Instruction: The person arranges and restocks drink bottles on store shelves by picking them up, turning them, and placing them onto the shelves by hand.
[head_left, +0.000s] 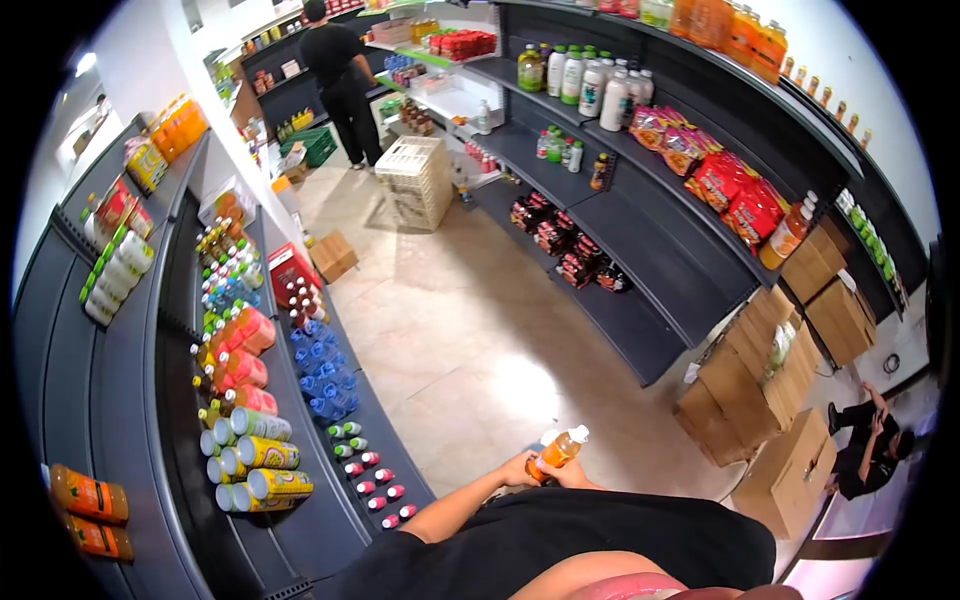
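In front of my body, low in the view, I hold a bottle of orange drink (561, 450) with a white cap, tilted up to the right. My left hand (518, 469) is closed at its lower left side. Around its lower part my right hand (566, 474) is wrapped, partly hidden by the bottle and my black shirt. A small whitish shape (548, 437) shows just behind the bottle; I cannot make out what it is.
Left shelves carry cans (270, 455), blue-wrapped bottles (325, 372) and pink-capped bottles (375, 475). Right shelving (650, 235) holds white bottles and red noodle packs (720, 180). Cardboard boxes (745, 385) stand at right. A white crate (415, 185) and a person (335, 75) are farther back; another person (865, 440) is at right.
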